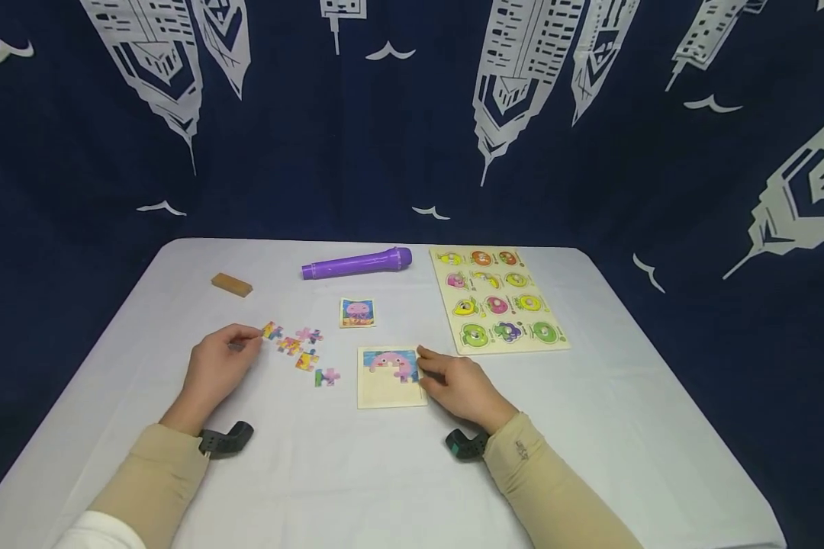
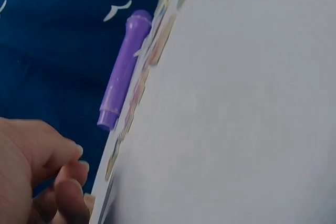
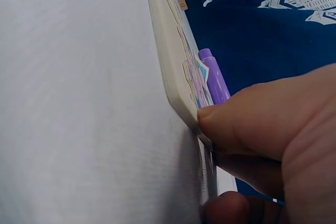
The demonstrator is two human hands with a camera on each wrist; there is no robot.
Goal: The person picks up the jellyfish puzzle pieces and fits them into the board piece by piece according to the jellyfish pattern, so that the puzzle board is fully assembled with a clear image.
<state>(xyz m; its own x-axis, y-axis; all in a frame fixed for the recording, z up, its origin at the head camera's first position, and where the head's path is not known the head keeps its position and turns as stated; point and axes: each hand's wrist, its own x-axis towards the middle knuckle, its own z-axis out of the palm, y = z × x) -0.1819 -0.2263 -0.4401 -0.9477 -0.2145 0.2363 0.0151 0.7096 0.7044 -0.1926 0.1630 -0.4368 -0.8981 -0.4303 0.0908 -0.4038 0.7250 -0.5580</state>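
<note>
A square wooden puzzle board (image 1: 378,396) lies on the table, its upper part filled with a pink cartoon animal on blue. My right hand (image 1: 463,387) grips the board's right edge; up close in the right wrist view, the thumb (image 3: 218,121) is at the corner of the board (image 3: 170,77). Loose jigsaw pieces (image 1: 290,345) are scattered to the left of the board. At their left end, my left hand (image 1: 223,362) has its fingertips right beside a yellow and blue piece (image 1: 272,330). Its fingers (image 2: 73,171) are loosely bent in the left wrist view, with nothing visible between them.
A small picture card (image 1: 357,313) with the pink animal lies behind the board. Farther back are a purple microphone-shaped tube (image 1: 357,264) and a brown wooden block (image 1: 231,284). A fruit puzzle board (image 1: 501,301) lies at the back right. Dark printed cloth (image 1: 357,137) hangs behind the table.
</note>
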